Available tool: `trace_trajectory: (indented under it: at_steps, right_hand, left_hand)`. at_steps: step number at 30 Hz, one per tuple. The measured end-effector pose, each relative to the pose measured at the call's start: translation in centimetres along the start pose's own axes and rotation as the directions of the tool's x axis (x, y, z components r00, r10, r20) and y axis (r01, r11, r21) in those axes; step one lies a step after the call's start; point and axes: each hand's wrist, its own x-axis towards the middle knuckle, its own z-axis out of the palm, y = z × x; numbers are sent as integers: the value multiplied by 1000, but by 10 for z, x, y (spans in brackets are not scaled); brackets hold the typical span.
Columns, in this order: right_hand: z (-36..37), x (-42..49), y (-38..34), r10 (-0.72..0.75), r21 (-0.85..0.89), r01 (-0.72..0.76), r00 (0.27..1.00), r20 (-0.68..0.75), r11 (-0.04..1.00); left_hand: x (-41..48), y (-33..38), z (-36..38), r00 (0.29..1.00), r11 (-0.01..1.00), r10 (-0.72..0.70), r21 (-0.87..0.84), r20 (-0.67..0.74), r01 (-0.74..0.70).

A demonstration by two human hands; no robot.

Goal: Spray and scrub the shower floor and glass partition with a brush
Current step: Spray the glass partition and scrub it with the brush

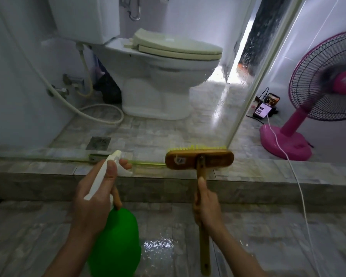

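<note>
**Two hands busy at the glass, bottle and brush**

Two bare hands worked in the lower half of the frame. Left hand [97, 193] was wrapped tight around the neck of a spray bottle [116, 238]: green body hanging below the fist, white nozzle head [110, 165] pointing up toward frame centre, forefinger curled over the trigger. Right hand [207, 204] was closed around the wooden handle of a scrub brush [199, 160], thumb laid along the top of the shaft. Brush head sat just right of centre, wooden back toward the camera, yellow bristles pressed against the bottom of the glass partition [188, 120], right above the raised tiled curb [48, 176].

Glass was wet and streaked, droplets thickest near its right edge. Seen through it: a white toilet [164, 76] with lid down, upper centre; a white hose [100, 114] looped on the floor at centre left; a square drain [98, 143] just behind the curb. Grey tile floor [258, 226] in the foreground was wet, with a bright glare patch at bottom centre.

Right edge of frame, beyond the glass: a pink fan [308, 108], a phone [265, 109] near its base, and a white cable [296, 176] trailing down toward the lower right.
</note>
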Motion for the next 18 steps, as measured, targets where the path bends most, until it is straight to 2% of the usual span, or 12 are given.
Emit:
trace_trajectory:
  at_steps: [2, 5, 7, 9, 13, 15, 18]
  right_hand:
    - [1, 5, -24, -26, 15, 26, 1000, 16, 1000]
    - [8, 28, -115, -215, 68, 212, 976, 36, 975]
    - [12, 39, -148, -290, 104, 286, 957, 26, 953]
    - [12, 38, -132, -299, 106, 295, 954, 25, 950]
    - [13, 17, -66, -200, 33, 200, 979, 25, 979]
    - [20, 19, -96, -209, 36, 208, 977, 39, 977]
    - [42, 30, -194, -325, 42, 324, 945, 36, 945]
  left_hand:
    - [3, 5, -1, 1000, 1000, 1, -2, -8, -1]
    - [13, 16, 0, 1000, 1000, 18, -18, -8, -18]
    - [20, 23, 1, 999, 999, 32, -12, -12, -32]
    - [26, 32, 1, 998, 999, 47, -24, -39, -48]
    - [36, 47, -3, 994, 997, 65, -43, -85, -69]
    - [39, 52, -6, 993, 996, 71, -45, -94, -75]
    - [40, 56, -12, 989, 995, 85, -35, -120, -90]
